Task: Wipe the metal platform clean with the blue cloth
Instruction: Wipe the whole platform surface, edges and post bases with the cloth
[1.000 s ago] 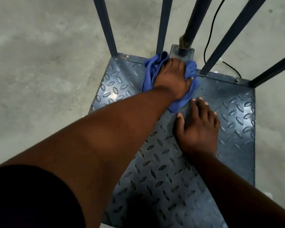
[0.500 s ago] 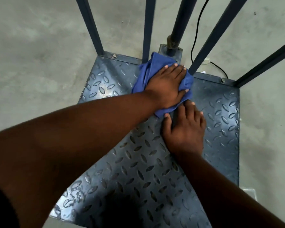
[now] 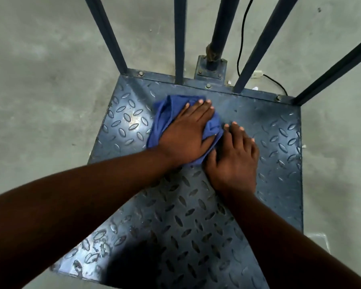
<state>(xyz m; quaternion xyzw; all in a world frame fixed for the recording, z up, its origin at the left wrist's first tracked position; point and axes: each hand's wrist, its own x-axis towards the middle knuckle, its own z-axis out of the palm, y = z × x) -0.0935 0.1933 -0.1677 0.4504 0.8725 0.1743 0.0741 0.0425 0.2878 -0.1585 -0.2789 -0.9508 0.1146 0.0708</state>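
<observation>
Platform (image 3: 196, 215) of dark blue-grey metal, stamped with raised oval treads, flat on a grey concrete floor (image 3: 40, 90). Bolted rail along the far edge, with slanted posts (image 3: 104, 34) rising from it and a round pole (image 3: 222, 28) on a small base plate behind. Thin black cable (image 3: 241, 36) trailing over the floor past the pole.

Blue cloth (image 3: 165, 115), bunched and creased, lying on the far middle of the platform, a little short of the rail. Pinned there under the left hand (image 3: 186, 134), palm down, fingers stretched out flat and close together, pressing rather than gripping; no curl around the fabric visible. Folds of cloth sticking out to the left of the hand, past the fingertips and along its right side.

Right hand (image 3: 233, 159) just beside it, also palm down, fingers loosely spread and resting straight on the bare metal. Thumb side touching the cloth's near right corner, or perhaps lying slightly over it; hard to tell in the shadow between the two hands. Nothing held.

Both forearms reaching in from the near edge, the left one crossing from the lower left. Glossy reflections on the treads at the left and near left of the platform. Dull, smudged patch across the far right part of the surface.
</observation>
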